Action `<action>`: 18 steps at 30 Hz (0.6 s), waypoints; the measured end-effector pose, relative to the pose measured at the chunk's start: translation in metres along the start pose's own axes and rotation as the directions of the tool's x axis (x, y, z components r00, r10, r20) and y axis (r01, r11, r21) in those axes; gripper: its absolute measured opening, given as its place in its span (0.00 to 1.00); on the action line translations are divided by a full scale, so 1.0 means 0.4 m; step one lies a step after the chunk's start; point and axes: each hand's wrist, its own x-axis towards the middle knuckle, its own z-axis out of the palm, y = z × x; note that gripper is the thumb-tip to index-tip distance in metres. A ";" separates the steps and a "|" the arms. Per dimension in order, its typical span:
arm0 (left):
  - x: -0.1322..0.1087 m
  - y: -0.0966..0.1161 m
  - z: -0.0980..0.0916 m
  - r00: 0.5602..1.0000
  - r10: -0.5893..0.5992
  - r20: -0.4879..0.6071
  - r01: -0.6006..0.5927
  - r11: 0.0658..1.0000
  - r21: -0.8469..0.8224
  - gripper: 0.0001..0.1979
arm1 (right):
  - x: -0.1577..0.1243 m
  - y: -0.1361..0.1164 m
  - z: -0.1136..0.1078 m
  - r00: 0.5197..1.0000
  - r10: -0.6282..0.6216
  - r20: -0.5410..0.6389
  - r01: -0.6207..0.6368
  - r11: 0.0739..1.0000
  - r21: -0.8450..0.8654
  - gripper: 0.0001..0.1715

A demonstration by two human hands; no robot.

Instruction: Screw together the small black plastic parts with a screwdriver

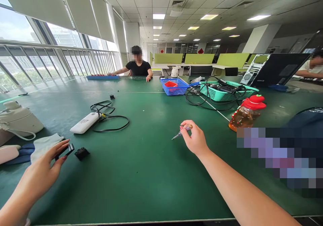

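Observation:
My right hand [194,139] hovers over the middle of the green table [151,172], fingers closed round a small screwdriver [179,133] whose tip points left. At the lower left, my left hand [47,167] pinches a small flat black part [67,150] between thumb and fingertips. A second small black part [81,153] lies on the table just right of it. A white power strip [85,123] with a looped black cable [111,116] lies further back between the hands.
A white appliance [19,120] and folded cloths [45,144] sit at the left edge. A blue basket [175,86], a green basket [227,91] with cables and a red-capped bottle [246,113] stand at the back right. One person sits at the far side, another at the right.

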 end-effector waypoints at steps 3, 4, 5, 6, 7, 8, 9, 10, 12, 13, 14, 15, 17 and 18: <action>0.003 0.039 -0.007 0.993 0.116 0.039 -0.115 0.993 -0.024 0.30 | 0.001 -0.001 -0.001 1.000 0.003 0.002 -0.003 1.000 0.002 0.07; 0.005 0.052 -0.007 0.989 0.140 0.054 -0.139 0.990 -0.018 0.30 | 0.001 -0.001 -0.001 1.000 0.005 0.003 -0.005 1.000 0.001 0.07; 0.007 0.065 -0.006 0.985 0.157 0.072 -0.157 0.988 -0.011 0.31 | 0.001 -0.001 -0.001 1.000 0.007 0.004 -0.007 1.000 0.000 0.07; 0.009 0.076 -0.005 0.983 0.164 0.087 -0.165 0.986 0.000 0.32 | 0.001 -0.001 -0.001 1.000 0.008 0.004 -0.008 1.000 -0.002 0.07; 0.011 0.085 -0.003 0.981 0.165 0.099 -0.167 0.986 0.013 0.33 | 0.001 -0.001 -0.001 1.000 0.009 0.003 -0.009 1.000 -0.003 0.07; 0.013 0.093 -0.001 0.980 0.166 0.108 -0.170 0.985 0.027 0.33 | 0.001 -0.001 0.000 1.000 0.008 0.002 -0.008 1.000 -0.002 0.07; 0.014 0.100 0.001 0.979 0.167 0.117 -0.173 0.984 0.040 0.34 | 0.001 -0.001 0.000 1.000 0.007 0.001 -0.007 1.000 -0.002 0.07; 0.015 0.105 0.003 0.979 0.167 0.120 -0.174 0.983 0.054 0.34 | 0.001 -0.001 0.000 1.000 0.005 0.000 -0.005 1.000 -0.002 0.07; 0.018 0.113 0.006 0.981 0.156 0.119 -0.167 0.982 0.085 0.34 | 0.001 -0.002 0.000 1.000 0.004 0.001 -0.004 1.000 -0.004 0.07; 0.019 0.115 0.007 0.982 0.149 0.118 -0.161 0.982 0.100 0.34 | 0.002 -0.002 -0.001 1.000 0.005 0.003 -0.005 1.000 -0.004 0.07; 0.020 0.117 0.008 0.983 0.144 0.115 -0.157 0.981 0.113 0.34 | 0.002 -0.002 -0.001 1.000 0.006 0.005 -0.006 1.000 -0.005 0.07; 0.021 0.119 0.008 0.984 0.139 0.112 -0.153 0.980 0.125 0.34 | 0.002 -0.002 -0.002 1.000 0.007 0.007 -0.007 1.000 -0.005 0.07; 0.024 0.122 0.007 0.986 0.131 0.103 -0.145 0.979 0.142 0.34 | 0.002 -0.001 -0.002 1.000 0.007 0.010 -0.007 1.000 -0.004 0.08; 0.025 0.123 0.007 0.987 0.124 0.098 -0.138 0.979 0.151 0.34 | 0.002 -0.001 -0.002 1.000 0.006 0.011 -0.006 1.000 -0.003 0.08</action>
